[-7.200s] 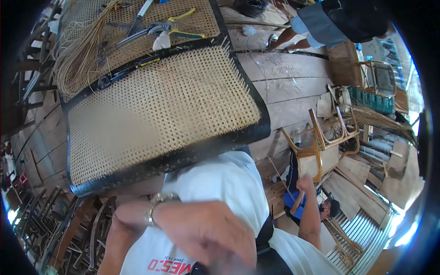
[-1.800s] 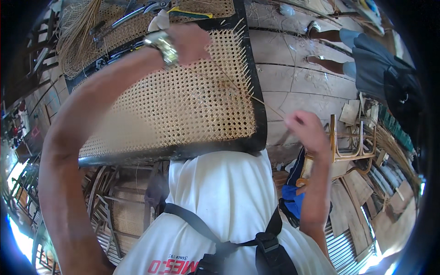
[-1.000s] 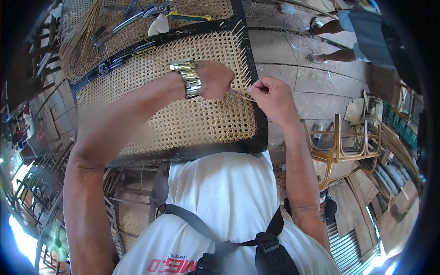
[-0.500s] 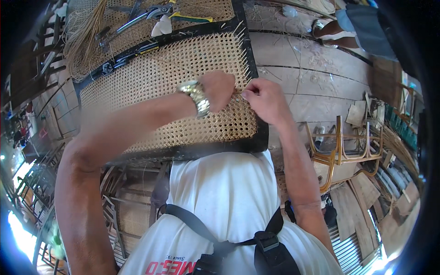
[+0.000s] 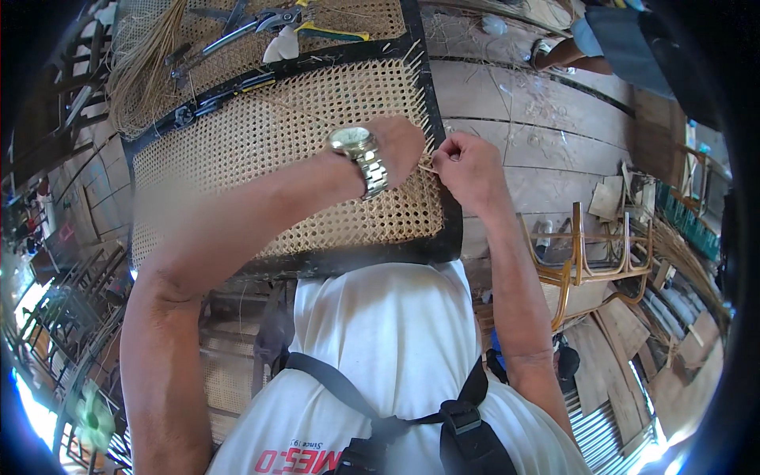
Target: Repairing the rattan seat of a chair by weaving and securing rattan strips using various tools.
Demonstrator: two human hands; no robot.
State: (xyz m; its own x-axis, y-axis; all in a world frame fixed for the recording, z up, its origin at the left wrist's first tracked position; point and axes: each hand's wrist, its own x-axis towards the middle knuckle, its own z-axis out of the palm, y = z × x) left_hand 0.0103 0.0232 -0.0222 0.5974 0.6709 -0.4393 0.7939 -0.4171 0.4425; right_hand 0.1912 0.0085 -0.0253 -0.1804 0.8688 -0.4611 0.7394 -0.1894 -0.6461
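Observation:
A woven cane panel in a black frame lies in front of me, with loose cane ends sticking out along its right edge. My left hand, a metal watch on its wrist, is curled over the weave near that edge. Its fingertips are hidden beneath it, and what they hold I cannot make out. Just beyond the edge, my right hand pinches the end of a thin cane strand between thumb and forefinger. The strand runs back to the panel beside my left hand.
On the frame's far part lie pruning shears, yellow-handled pliers, a dark slim tool and a bundle of cane strands. A wooden chair frame stands at right. Another person's leg shows at the far right on the plank floor.
My left hand has moved right, to the panel's edge, and its wrist has turned so the watch face shows. My right hand has drawn slightly right and down, with a strand now visible in it.

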